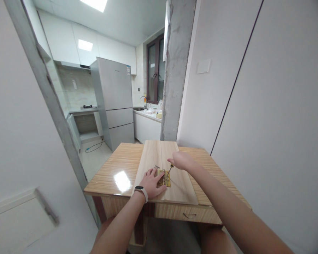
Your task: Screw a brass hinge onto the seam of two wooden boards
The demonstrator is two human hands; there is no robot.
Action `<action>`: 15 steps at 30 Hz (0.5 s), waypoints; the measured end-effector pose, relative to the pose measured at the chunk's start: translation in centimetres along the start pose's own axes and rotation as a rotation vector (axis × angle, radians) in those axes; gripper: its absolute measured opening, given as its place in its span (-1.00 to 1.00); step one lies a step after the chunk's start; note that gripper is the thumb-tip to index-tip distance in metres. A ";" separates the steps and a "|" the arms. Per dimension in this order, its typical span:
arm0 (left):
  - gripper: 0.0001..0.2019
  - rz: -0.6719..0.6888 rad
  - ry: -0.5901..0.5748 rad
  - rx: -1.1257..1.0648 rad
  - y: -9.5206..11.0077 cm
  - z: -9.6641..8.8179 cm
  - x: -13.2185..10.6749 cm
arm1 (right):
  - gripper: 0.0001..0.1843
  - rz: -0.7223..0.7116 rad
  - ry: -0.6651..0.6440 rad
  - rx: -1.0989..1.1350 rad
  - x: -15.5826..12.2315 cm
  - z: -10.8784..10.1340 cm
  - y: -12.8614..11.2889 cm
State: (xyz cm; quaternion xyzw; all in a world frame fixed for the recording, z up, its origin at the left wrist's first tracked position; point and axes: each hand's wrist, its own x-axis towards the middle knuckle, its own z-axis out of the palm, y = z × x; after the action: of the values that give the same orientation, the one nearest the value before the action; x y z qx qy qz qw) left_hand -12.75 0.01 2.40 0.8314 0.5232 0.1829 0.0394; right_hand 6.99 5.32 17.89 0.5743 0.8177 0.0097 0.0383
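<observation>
A brass-coloured hinge (168,180) lies flat across the seam between two pale wooden boards (151,155). My right hand (182,160) is closed around the handle of a screwdriver (171,168), whose shaft slants down to the hinge's right leaf. The exact spot under its tip is too small to make out. My left hand (153,183), with a banded watch at the wrist, rests with fingers spread on the left board and over the hinge's left leaf, hiding part of it. Just beyond its fingertips are a few small dark screws (156,167).
The boards lie on a wood-grain table (116,162) with a drawer handle (189,215) in front. White walls flank it, the right one (275,106) close by. Behind stand a grey fridge (116,84), a sink counter (148,125) and a cable (94,146) on the floor.
</observation>
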 end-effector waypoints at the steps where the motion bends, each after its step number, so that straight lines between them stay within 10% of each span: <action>1: -0.28 -0.001 -0.003 0.000 0.0 0.0 0.0 | -0.38 0.002 0.010 -0.013 0.1 0.0 0.1; 15: -0.27 0.007 0.007 -0.001 0.0 0.0 0.0 | -0.73 -0.161 0.060 0.023 0.5 0.7 1.0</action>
State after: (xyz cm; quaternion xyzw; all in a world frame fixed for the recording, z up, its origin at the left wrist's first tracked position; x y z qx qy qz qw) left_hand -12.72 0.03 2.37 0.8325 0.5205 0.1862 0.0372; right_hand 7.85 6.09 17.22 0.5067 0.8620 0.0144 0.0077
